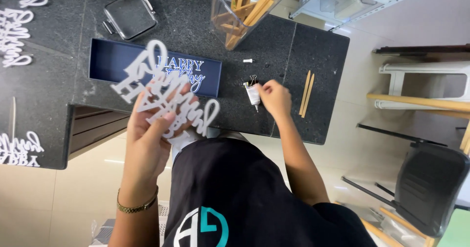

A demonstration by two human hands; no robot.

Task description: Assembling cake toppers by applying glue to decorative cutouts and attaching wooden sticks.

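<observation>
So the left hand (154, 129) is closed around a white cut-out script sign (164, 88), pinched at the sign's lower edge with the fingers curled over the front of the letters. The sign is fanned out above the fingertips toward 12 o'clock, so most of it sits beyond the grip rather than inside it. Its long axis is tilted, running from about 10 o'clock down to 4 o'clock, and the lettering is seen upside down and mirrored from the head camera. A gold-coloured bracelet (137, 205) is worn on that wrist.

The right hand (275, 98) is curled shut at 3 o'clock from the sign, well apart from it. A small white glue tube (253, 95) is touched or lightly gripped by the fingertips; how firmly can't be told. The tube lies on the dark stone counter (196, 27) with its nozzle pointed toward 6 o'clock and a black binder clip (252, 79) at its 12 o'clock end.

Just behind the sign, a navy box (112, 61) with white lettering is laid flat on the counter. Two wooden sticks (307, 94) are lying side by side at 3 o'clock from the right hand. Further out at 12 o'clock, a clear container of wooden sticks (245, 10) is standing, with a square clear lidded tin (130, 14) at 11 o'clock. More white script signs (14, 32) are spread at 9 o'clock.
</observation>
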